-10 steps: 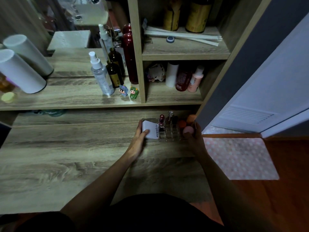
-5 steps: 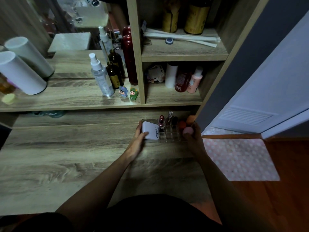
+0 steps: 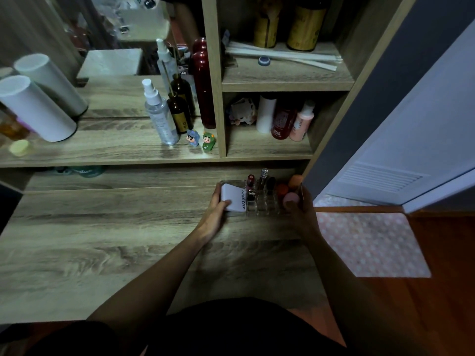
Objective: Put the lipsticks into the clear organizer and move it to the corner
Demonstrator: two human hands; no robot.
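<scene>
On the wooden desk [image 3: 102, 240], the left hand [image 3: 214, 214] grips the left end of the clear organizer [image 3: 262, 204], fingers on a white box [image 3: 234, 200] inside it. Lipsticks [image 3: 250, 183] stand upright in its middle slots. The right hand [image 3: 299, 214] clasps the right end, in the desk's back right corner.

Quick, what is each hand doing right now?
Left hand: closed on the left end of the clear organizer, by the white box.
Right hand: closed on the organizer's right end.
</scene>
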